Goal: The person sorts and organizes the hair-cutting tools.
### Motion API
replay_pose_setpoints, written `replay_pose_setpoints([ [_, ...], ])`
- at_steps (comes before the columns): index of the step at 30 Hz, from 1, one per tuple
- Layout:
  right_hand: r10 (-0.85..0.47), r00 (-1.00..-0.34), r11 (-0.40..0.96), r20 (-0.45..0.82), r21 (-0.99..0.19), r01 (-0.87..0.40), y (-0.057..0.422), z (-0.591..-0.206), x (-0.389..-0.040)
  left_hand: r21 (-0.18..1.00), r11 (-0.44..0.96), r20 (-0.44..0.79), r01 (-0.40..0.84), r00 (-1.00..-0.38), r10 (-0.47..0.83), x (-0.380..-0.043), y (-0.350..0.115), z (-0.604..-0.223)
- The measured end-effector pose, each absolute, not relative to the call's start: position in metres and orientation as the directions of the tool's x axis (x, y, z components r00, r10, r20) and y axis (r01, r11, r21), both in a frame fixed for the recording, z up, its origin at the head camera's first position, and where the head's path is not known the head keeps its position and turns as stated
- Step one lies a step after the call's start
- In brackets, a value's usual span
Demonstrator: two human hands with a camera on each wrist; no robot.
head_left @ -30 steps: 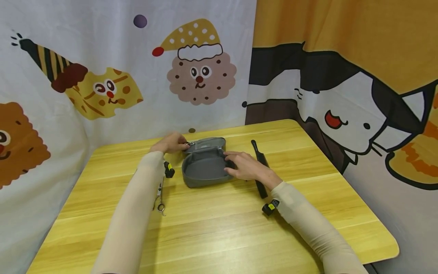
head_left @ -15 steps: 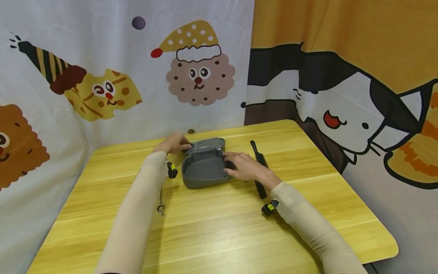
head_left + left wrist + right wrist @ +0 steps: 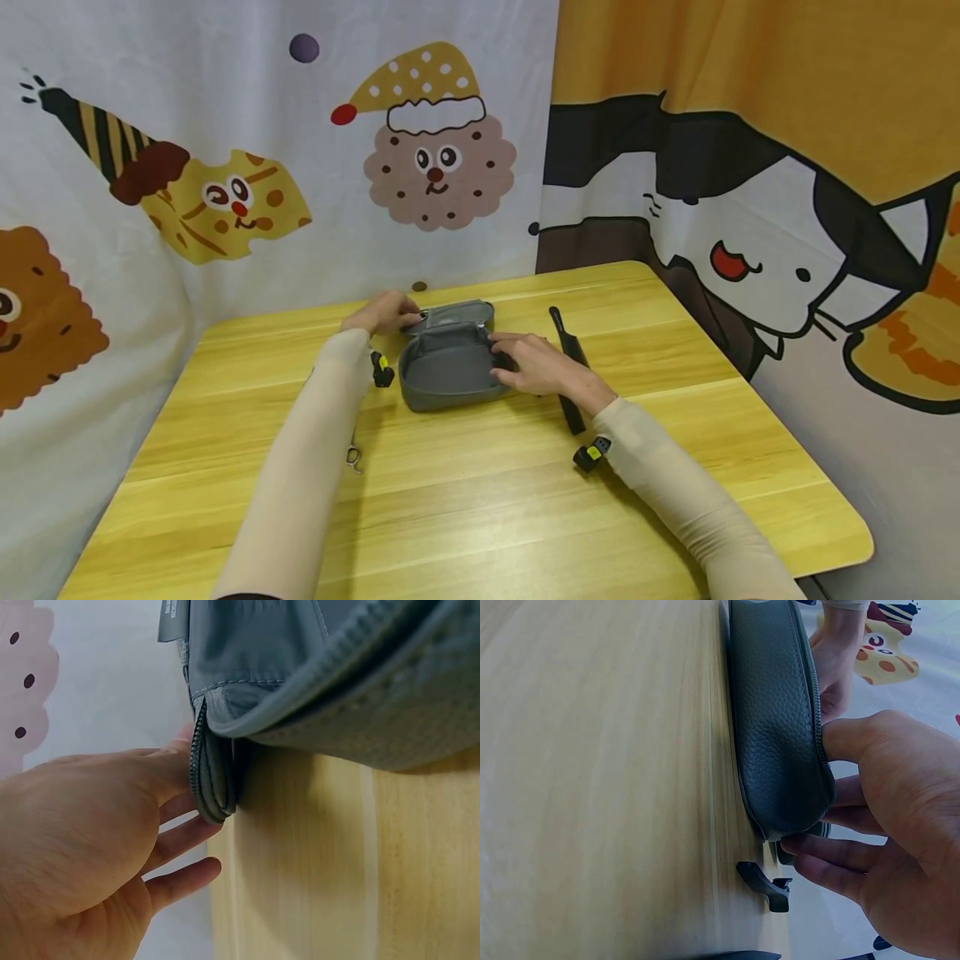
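Hands (image 3: 381, 313) (image 3: 529, 365) on opposite case (image 3: 453, 397) sides

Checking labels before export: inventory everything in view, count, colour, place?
case: 1, grey, open, centre
table: 1, yellow wood, under the case
comb-like tool: 1, black, right of the case
scissors: 1, silver, left of the case, mostly hidden
small item: 1, black, by the case, kind unclear
cloths: 2, white and orange, behind the table
wrist cameras: 2, black, one per arm
sleeves: 2, beige, both arms
left hand: 1, on the lid
right hand: 1, case's right side
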State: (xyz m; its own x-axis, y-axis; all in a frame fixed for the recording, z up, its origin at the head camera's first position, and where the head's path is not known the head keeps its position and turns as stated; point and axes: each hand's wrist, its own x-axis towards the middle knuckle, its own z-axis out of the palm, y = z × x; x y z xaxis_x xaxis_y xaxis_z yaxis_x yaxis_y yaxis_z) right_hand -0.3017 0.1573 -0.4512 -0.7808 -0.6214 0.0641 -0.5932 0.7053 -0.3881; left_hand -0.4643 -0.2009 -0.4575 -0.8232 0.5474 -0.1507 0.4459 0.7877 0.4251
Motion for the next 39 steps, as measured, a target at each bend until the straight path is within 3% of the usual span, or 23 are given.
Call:
replay_pose_setpoints([
  [5,-0.626,-0.777,0.7,0.062,-0.393,-0.596,0.158,-0.452,-0.302,0.407,0.808,-0.149,0.427,-0.841,0.52,-0.461,-0.195,-0.457],
  [15,-0.634,-0.771,0.695,0.064,-0.388,-0.604,0.158,-0.454,-0.305,0.402,0.833,-0.159,0.38,-0.867,0.472,-0.413,-0.174,-0.419],
  [39,-0.634,-0.772,0.699,0.042,-0.397,-0.595,0.158,-0.452,-0.304,0.464,0.821,-0.158,0.332,-0.881,0.445,-0.421,-0.175,-0.429],
])
